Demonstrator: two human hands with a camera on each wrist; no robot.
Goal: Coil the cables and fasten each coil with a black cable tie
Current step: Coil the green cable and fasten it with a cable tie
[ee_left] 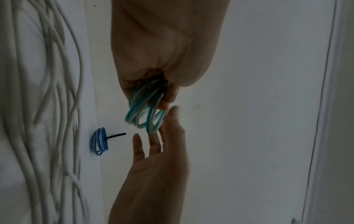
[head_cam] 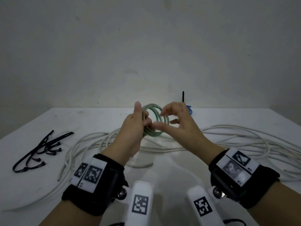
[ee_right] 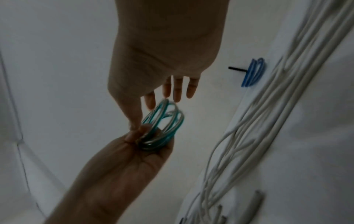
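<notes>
Both hands raised; left hand (head_cam: 136, 128) fingers curled, gripping; right hand (head_cam: 177, 124) fingers loosely spread.

green-white coil (head_cam: 154, 121), blue coil (ee_left: 99, 141), black ties (head_cam: 40, 149)

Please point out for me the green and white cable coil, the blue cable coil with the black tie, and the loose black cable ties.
Green and white cable coil (head_cam: 160, 119): head view, right arc of the loops.
Blue cable coil with black tie (ee_left: 99, 141): left wrist view, middle of the loops.
Loose black cable ties (head_cam: 40, 150): head view, middle of the pile.

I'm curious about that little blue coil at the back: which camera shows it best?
The left wrist view: the blue coil shows unobstructed with its black tie. The right wrist view shows it edge-on; in the head view the right hand mostly hides it.
</notes>
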